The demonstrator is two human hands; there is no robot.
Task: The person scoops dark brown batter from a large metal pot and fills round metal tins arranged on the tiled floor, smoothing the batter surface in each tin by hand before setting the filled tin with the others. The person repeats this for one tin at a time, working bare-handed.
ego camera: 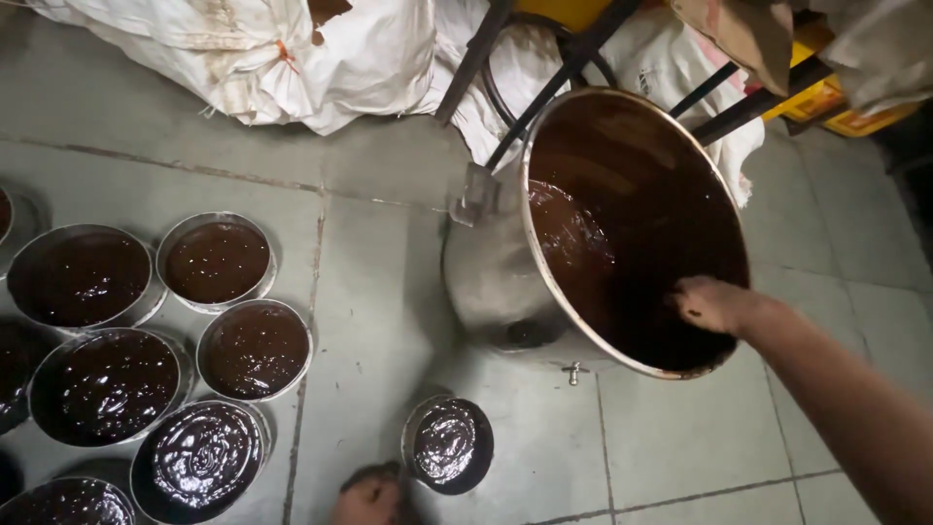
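Observation:
A big steel pot (491,282) stands tilted on the tiled floor, its inside coated with dark brown batter (583,262). My right hand (708,303) reaches over the rim into the pot, fingers down in the batter; what it grips is hidden. My left hand (367,500) is at the bottom edge, next to a small round tin (448,444) filled with glossy batter; whether it touches the tin is unclear.
Several round tins of batter (216,261) sit on the floor at the left. White sacks (253,49) lie along the back. A dark metal frame (544,92) stands behind the pot, with yellow crates (826,97) at the top right.

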